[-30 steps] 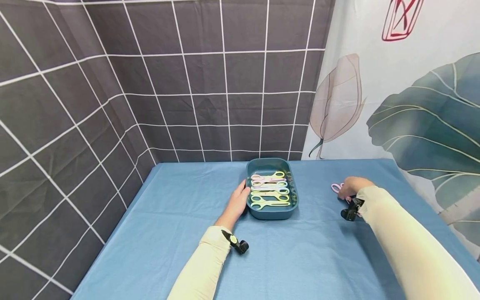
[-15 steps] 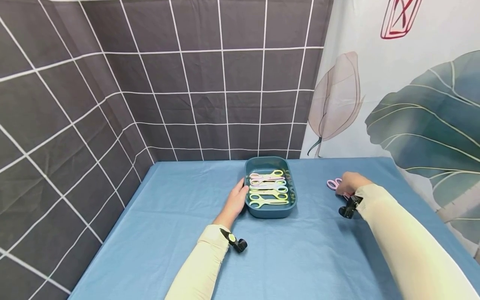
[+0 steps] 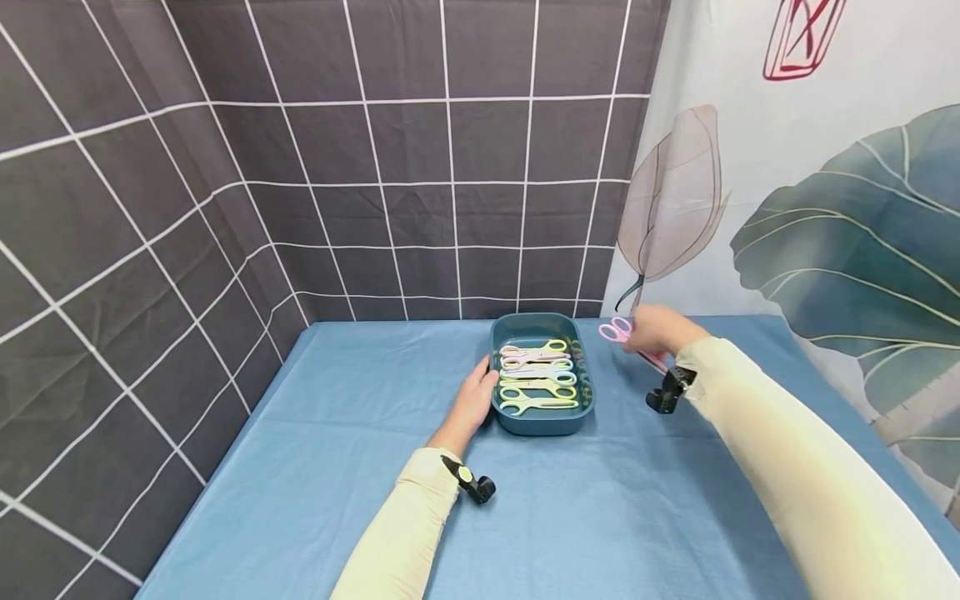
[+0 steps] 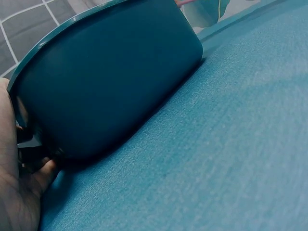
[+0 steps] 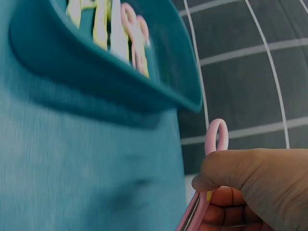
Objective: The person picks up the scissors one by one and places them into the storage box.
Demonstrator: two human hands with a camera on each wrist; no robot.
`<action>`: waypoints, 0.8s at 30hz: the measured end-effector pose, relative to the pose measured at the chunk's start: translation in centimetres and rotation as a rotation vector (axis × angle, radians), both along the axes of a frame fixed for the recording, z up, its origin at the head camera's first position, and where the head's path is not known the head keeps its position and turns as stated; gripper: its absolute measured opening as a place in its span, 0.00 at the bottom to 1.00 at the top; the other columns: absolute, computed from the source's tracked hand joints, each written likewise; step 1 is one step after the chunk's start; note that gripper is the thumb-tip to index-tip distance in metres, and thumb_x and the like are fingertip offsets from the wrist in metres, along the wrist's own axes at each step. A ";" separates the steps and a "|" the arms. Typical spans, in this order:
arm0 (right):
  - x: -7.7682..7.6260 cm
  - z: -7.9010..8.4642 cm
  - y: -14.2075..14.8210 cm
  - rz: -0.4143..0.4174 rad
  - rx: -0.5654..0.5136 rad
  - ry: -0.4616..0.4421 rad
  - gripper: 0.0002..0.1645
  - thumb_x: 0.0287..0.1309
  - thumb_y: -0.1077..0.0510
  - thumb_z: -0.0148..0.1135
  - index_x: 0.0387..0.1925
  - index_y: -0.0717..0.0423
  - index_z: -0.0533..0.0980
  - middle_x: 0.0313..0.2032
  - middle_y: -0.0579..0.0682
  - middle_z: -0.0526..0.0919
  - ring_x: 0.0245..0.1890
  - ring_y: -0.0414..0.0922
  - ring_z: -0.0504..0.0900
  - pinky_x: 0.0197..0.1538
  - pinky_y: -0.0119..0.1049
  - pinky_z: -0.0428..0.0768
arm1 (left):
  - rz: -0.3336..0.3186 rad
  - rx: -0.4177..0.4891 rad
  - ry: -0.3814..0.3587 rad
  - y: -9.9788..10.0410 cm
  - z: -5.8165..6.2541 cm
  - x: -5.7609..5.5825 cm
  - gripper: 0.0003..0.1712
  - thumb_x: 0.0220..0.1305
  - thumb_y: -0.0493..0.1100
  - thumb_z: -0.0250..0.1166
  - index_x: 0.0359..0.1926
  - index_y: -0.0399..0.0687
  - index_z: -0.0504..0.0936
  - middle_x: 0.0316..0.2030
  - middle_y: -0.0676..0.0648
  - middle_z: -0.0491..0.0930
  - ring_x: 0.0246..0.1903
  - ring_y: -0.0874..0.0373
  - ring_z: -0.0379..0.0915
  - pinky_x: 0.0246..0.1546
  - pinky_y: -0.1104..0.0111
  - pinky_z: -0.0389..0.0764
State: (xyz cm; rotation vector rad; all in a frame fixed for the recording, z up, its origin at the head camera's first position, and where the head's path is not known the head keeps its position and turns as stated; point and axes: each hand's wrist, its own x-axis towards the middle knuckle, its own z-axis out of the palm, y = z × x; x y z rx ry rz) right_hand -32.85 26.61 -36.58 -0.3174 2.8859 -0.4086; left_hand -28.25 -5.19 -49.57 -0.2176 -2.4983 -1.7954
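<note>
A dark teal plastic box [image 3: 543, 426] stands on the blue cloth with several pastel scissors [image 3: 536, 386] lying in a row inside. My left hand [image 3: 474, 395] holds the box by its left side; in the left wrist view the fingers [image 4: 46, 174] bend in against the lower wall. To the right of the box, my right hand [image 3: 660, 328] pinches a pair of pink scissors [image 5: 211, 140] just below the handle loops. The loops point toward the box and the blades slant down below the hand, close over the cloth. Their tips fall outside the right wrist view.
Blue cloth [image 3: 315, 483] covers the table. Behind it hangs a dark grey curtain [image 3: 408, 217] with white grid lines, which also runs along the left side. A white leaf-print sheet [image 3: 742, 150] hangs at the back right.
My right hand has moved left and away from me, up off the right part of the cloth, bringing the pink scissors nearer the box. My left hand stays on the box.
</note>
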 end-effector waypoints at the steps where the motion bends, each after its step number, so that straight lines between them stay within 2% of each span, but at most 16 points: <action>1: 0.0 0.3 -0.6 0.015 0.006 0.013 0.11 0.40 0.58 0.63 0.23 0.62 0.72 0.18 0.54 0.76 0.15 0.47 0.77 0.19 0.36 0.77 | 0.000 0.000 -0.001 0.0 0.0 0.0 0.28 0.69 0.48 0.46 0.68 0.48 0.59 0.65 0.49 0.60 0.64 0.56 0.52 0.63 0.61 0.52; 6: 0.0 1.1 -3.8 0.084 0.063 0.051 0.09 0.41 0.57 0.64 0.22 0.60 0.75 0.19 0.51 0.77 0.16 0.45 0.76 0.19 0.35 0.75 | 0.003 0.005 -0.005 -0.1 0.1 0.1 0.28 0.69 0.47 0.46 0.68 0.47 0.59 0.65 0.48 0.61 0.64 0.55 0.52 0.63 0.61 0.53; 12: -0.1 1.1 -7.3 0.197 0.110 0.127 0.07 0.41 0.55 0.65 0.19 0.54 0.77 0.18 0.48 0.77 0.19 0.44 0.74 0.23 0.36 0.73 | 0.002 0.009 -0.005 -0.1 0.1 0.1 0.28 0.69 0.48 0.46 0.68 0.48 0.59 0.65 0.48 0.61 0.64 0.54 0.52 0.63 0.59 0.53; 18: 0.6 0.4 -10.5 0.303 0.137 0.162 0.07 0.42 0.55 0.65 0.18 0.51 0.75 0.18 0.45 0.76 0.19 0.43 0.72 0.22 0.35 0.71 | 0.001 0.007 0.005 0.0 0.0 0.1 0.28 0.69 0.47 0.46 0.68 0.49 0.60 0.64 0.48 0.61 0.64 0.55 0.53 0.63 0.61 0.53; 24: 1.0 -1.3 -12.5 0.431 0.216 0.188 0.08 0.45 0.54 0.64 0.19 0.48 0.74 0.18 0.43 0.74 0.19 0.41 0.71 0.24 0.34 0.71 | 0.003 0.017 -0.002 0.1 -0.1 -0.1 0.28 0.69 0.47 0.46 0.68 0.48 0.59 0.65 0.47 0.61 0.64 0.54 0.52 0.63 0.60 0.53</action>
